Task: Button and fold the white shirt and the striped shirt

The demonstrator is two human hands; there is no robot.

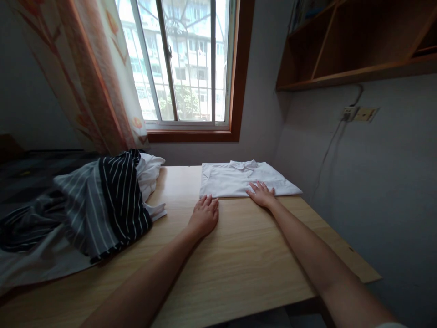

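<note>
A white collared shirt [228, 180], folded flat, lies at the far side of the wooden table [239, 250], its collar towards the wall. My left hand [205, 213] rests palm down on the tabletop with its fingertips at the shirt's near left corner. On the near edge of the shirt lies my right hand [261, 194], fingers spread and holding nothing. To the left, a loose heap of clothes [119, 200] with black, grey and white striped fabric covers part of the table, with white cloth beside and under it.
Behind the table are a barred window [184, 125] and a patterned curtain [99, 82]. Wooden shelves [358, 70] hang at the upper right, above a wall socket [366, 115] with a cable. A dark checked surface [20, 177] is at the far left.
</note>
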